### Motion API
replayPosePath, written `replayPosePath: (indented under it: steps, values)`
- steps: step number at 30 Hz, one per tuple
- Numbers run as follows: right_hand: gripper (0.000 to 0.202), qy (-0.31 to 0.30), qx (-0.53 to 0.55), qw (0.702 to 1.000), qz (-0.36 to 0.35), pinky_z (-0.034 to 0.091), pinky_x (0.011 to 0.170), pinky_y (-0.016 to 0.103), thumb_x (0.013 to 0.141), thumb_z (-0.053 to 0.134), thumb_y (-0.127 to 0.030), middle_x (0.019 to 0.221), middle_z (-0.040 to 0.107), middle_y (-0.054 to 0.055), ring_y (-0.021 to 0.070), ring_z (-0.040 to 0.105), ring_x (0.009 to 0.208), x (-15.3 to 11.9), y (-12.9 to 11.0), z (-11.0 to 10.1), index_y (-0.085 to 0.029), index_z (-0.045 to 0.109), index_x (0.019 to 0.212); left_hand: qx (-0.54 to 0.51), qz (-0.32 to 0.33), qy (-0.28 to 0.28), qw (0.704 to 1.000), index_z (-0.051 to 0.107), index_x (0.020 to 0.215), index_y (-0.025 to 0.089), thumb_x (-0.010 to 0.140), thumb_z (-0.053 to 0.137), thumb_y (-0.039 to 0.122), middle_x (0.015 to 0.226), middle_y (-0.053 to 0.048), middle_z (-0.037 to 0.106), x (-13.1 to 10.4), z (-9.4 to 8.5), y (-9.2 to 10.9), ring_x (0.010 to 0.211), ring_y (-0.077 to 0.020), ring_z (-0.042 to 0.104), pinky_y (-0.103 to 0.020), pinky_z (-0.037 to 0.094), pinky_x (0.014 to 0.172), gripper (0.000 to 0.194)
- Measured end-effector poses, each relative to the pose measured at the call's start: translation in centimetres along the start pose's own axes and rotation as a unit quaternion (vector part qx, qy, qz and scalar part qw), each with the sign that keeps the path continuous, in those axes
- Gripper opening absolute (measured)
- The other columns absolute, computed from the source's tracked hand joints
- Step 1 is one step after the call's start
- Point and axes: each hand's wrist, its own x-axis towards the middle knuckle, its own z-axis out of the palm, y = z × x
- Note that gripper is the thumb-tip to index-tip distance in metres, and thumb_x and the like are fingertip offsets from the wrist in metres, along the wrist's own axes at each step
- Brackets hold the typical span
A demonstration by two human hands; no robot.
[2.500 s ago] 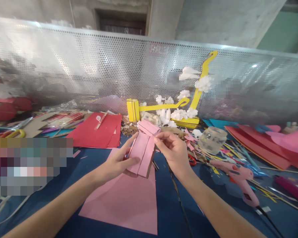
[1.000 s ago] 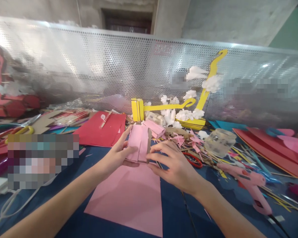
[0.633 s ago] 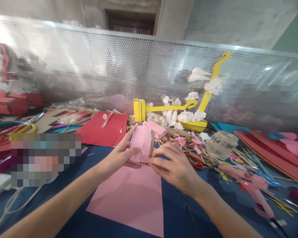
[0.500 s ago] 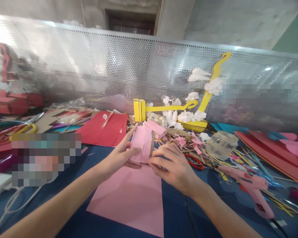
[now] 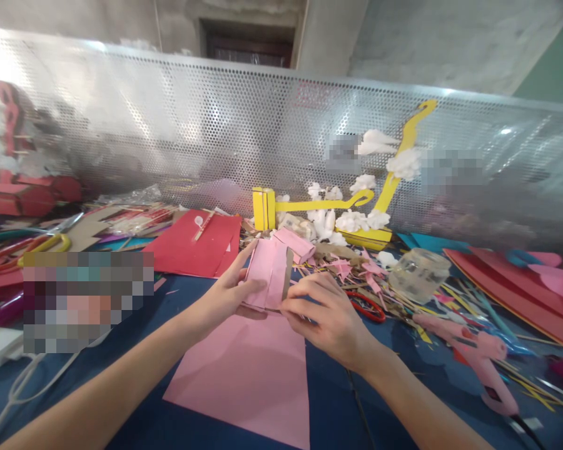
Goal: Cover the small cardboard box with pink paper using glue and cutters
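Note:
A small cardboard box covered in pink paper (image 5: 274, 270) is held up over the table, with bare brown cardboard showing along its right side. My left hand (image 5: 232, 290) grips it from the left, thumb across the front face and fingers behind. The fingers of my right hand (image 5: 326, 315) are bent together at its lower right edge, touching it; whether they pinch a part of it is hidden. Below both hands a sheet of pink paper (image 5: 258, 381) lies flat on the blue table. Behind the box is another pink paper-covered piece (image 5: 294, 245).
A pink glue gun (image 5: 469, 356) and red-handled scissors (image 5: 366, 306) lie to the right, near a roll of clear tape (image 5: 420, 272) and paper scraps. Red sheets (image 5: 192, 240) lie at back left. Yellow paper models (image 5: 264, 209) with white tufts stand by the perforated metal panel (image 5: 178, 125).

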Motion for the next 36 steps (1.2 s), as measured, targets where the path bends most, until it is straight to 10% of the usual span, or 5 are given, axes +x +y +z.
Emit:
replayPosePath:
  steps: [26, 36]
  values:
    - [0.009, 0.005, -0.057, 0.997, -0.059, 0.044, 0.084, 0.037, 0.100, 0.064, -0.015, 0.092, 0.073, 0.004, 0.0195, 0.064, 0.090, 0.1, 0.0, -0.2, -0.021, 0.071, 0.099, 0.014, -0.005, 0.015, 1.000, 0.021, 0.163, 0.050, 0.092, 0.070, 0.027, 0.135, -0.007, 0.064, -0.1, -0.1, 0.0, 0.094, -0.0232, 0.074, -0.041, 0.068, 0.077, 0.089]
    - [0.022, 0.134, -0.030, 0.983, 0.124, 0.053, 0.091, 0.043, 0.100, 0.056, -0.012, 0.103, 0.067, 0.009, 0.0249, 0.066, 0.100, 0.2, 1.1, -0.3, -0.022, 0.072, 0.112, 0.086, 0.043, -0.029, 0.995, 0.018, 0.165, 0.044, 0.091, 0.069, 0.030, 0.136, -0.011, 0.063, -0.2, 0.4, 0.1, 0.100, -0.0282, 0.070, -0.039, 0.067, 0.071, 0.091]
